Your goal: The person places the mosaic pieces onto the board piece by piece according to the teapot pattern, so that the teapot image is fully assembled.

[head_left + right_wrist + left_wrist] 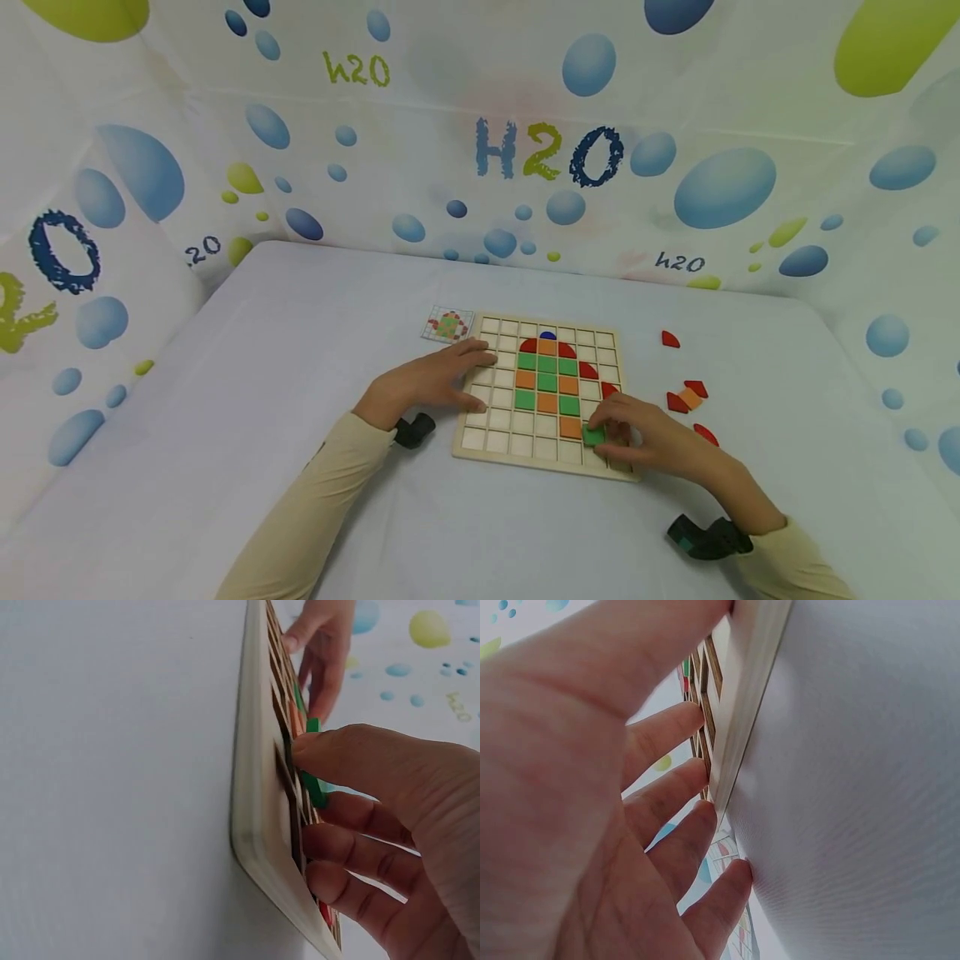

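A wooden grid board (498, 421) lies on the table, with green and orange square tiles, red rounded pieces and a blue piece set in its cells. My right hand (656, 433) pinches a green square tile (593, 436) over the board's near right part, beside an orange tile (571, 427). In the right wrist view the green tile (315, 791) stands tilted between thumb and fingers, close over the cells. With fingers spread, my left hand (423, 381) rests on the board's left edge. Its fingertips (694, 771) touch the frame and cells in the left wrist view.
A small printed pattern card (447, 325) lies by the board's far left corner. To the right of the board are a loose red piece (670, 339), a cluster of red pieces around an orange tile (690, 397), and another red piece (705, 434).
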`<state>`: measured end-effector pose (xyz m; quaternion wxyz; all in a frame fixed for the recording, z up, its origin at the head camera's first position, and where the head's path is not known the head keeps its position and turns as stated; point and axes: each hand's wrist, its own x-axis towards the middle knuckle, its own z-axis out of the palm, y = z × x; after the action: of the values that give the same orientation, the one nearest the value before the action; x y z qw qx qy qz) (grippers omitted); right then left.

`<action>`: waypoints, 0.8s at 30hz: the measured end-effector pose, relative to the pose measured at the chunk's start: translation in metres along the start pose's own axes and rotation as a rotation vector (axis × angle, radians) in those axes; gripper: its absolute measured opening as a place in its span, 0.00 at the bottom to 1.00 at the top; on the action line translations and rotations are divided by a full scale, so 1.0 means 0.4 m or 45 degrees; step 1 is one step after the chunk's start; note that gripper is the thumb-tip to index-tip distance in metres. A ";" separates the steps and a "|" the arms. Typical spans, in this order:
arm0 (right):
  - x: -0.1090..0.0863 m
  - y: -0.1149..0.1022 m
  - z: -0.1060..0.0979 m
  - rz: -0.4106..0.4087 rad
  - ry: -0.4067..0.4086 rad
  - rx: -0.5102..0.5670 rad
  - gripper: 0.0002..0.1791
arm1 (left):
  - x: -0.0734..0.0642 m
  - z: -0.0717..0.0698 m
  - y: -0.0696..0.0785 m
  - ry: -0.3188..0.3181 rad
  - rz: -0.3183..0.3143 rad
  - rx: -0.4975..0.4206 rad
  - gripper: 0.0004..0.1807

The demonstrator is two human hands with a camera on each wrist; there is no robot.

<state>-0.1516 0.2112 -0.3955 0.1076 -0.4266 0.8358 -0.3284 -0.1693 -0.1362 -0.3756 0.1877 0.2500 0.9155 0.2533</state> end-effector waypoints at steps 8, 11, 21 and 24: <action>0.028 -0.011 0.020 -0.039 0.006 -0.084 0.11 | 0.001 0.000 0.000 0.002 0.005 0.002 0.41; 0.037 -0.012 0.028 -0.075 0.032 -0.108 0.10 | 0.000 0.000 -0.001 -0.002 -0.002 0.002 0.41; 0.071 -0.033 0.053 -0.069 0.083 -0.189 0.06 | -0.001 0.000 0.001 -0.008 -0.002 -0.018 0.41; 0.081 -0.040 0.062 -0.067 0.133 -0.248 0.05 | -0.003 0.000 0.002 -0.008 -0.005 -0.018 0.41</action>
<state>-0.1500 0.1677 -0.4009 0.0133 -0.4390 0.8568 -0.2703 -0.1682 -0.1363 -0.3747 0.1930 0.2478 0.9135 0.2585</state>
